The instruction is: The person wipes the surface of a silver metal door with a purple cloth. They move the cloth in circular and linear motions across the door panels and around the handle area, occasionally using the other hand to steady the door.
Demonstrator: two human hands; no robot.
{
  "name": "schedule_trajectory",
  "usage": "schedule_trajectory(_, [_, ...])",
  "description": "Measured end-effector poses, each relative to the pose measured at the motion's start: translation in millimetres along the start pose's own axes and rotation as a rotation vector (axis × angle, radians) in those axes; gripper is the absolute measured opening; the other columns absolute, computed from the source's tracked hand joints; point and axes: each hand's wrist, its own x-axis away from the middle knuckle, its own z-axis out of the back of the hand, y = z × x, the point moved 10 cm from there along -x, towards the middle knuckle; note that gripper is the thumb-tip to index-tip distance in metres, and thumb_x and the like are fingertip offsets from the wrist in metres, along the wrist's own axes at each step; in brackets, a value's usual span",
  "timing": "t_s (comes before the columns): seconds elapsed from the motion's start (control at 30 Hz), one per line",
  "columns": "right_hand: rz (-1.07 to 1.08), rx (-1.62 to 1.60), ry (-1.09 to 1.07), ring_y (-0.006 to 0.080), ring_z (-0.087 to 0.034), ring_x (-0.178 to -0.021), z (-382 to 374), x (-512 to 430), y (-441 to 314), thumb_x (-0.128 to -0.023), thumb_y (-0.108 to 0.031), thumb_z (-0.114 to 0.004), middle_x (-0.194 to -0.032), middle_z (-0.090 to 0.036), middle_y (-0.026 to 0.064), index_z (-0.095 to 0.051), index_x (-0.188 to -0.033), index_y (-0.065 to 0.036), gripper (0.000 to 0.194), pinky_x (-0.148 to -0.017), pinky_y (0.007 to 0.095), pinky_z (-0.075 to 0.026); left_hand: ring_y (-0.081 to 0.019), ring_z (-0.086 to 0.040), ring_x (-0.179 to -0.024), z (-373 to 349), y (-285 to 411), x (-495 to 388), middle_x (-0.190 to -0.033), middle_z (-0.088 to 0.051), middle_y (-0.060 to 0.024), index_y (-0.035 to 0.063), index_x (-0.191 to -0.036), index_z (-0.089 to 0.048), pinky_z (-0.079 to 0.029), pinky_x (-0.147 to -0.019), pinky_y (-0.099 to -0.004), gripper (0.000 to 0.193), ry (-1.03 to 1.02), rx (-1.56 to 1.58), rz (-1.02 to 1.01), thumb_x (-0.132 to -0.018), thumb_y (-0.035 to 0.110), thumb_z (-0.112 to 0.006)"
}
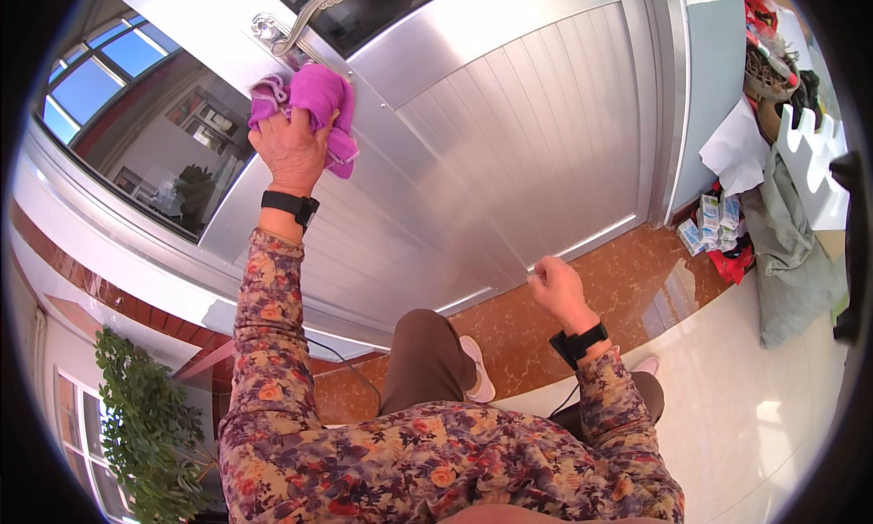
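A bunched purple cloth (320, 97) is gripped in my left hand (290, 149), which presses it to the silver metal door (505, 128). Just above the cloth is the ornate lever handle (307, 22) with its backplate, whose lower part the cloth covers. My right hand (559, 288) hangs low in front of the door's bottom edge with its fingers curled in; nothing shows in it. A black strap circles each wrist.
Glass panes (164, 114) flank the door at left. A leafy plant (146, 428) stands at lower left. At right lie small cartons (713, 220), a grey-green sack (784, 251) and a white jagged-edged piece (811, 162). A brown marbled strip (607, 278) borders the pale floor (723, 387).
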Motion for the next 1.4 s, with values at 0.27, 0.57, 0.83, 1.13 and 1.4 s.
schedule_trajectory(0.27, [0.049,0.032,0.028,0.0417,-0.065,-0.092,10,6,-3,-0.086,-0.020,-0.071,-0.094,-0.067,0.0196,-0.063,-0.093,-0.002,0.021,-0.078,0.0503,-0.052,-0.0416,-0.067,-0.080,-25,3,29,-0.092,-0.069,-0.0206,0.0023,-0.128,-0.056,-0.047,-0.068,-0.0525,0.068,-0.165,0.112,0.341,-0.087,0.053,-0.076])
schedule_trajectory(0.57, [-0.003,0.061,-0.004,0.0409,-0.065,-0.094,17,10,3,-0.087,-0.020,-0.071,-0.096,-0.067,0.0190,-0.064,-0.094,-0.002,0.021,-0.080,0.0506,-0.052,-0.0429,-0.065,-0.114,21,-137,-26,-0.120,-0.069,-0.0227,0.0113,-0.133,-0.057,-0.050,-0.096,-0.0497,0.049,0.297,0.419,0.651,-0.094,0.035,-0.073])
schedule_trajectory(0.83, [0.045,0.099,-0.016,0.0416,-0.065,-0.093,5,5,-2,-0.087,-0.020,-0.071,-0.094,-0.067,0.0193,-0.064,-0.093,-0.002,0.020,-0.079,0.0509,-0.053,-0.0451,-0.068,-0.103,30,-131,-89,-0.110,-0.071,-0.0224,0.0134,-0.124,-0.056,-0.053,-0.087,-0.0533,0.048,0.099,0.167,0.526,-0.095,0.050,-0.067])
schedule_trajectory(1.13, [0.115,0.145,-0.061,0.0415,-0.066,-0.093,0,14,-8,-0.085,-0.020,-0.072,-0.094,-0.068,0.0195,-0.064,-0.091,-0.002,0.021,-0.078,0.0512,-0.054,-0.0472,-0.062,-0.115,-8,-57,-3,-0.122,-0.065,-0.0275,0.0072,-0.141,-0.050,-0.051,-0.095,-0.0515,0.057,-0.083,0.313,0.380,-0.093,0.026,-0.073])
schedule_trajectory(1.4, [0.150,0.199,-0.056,0.0425,-0.066,-0.094,7,22,-11,-0.085,-0.021,-0.074,-0.097,-0.068,0.0201,-0.064,-0.092,-0.002,0.022,-0.080,0.0518,-0.054,-0.0511,-0.056,-0.118,-36,7,62,-0.126,-0.057,-0.0319,0.0047,-0.143,-0.046,-0.048,-0.099,-0.0534,0.066,-0.133,0.443,0.293,-0.083,0.004,-0.074])
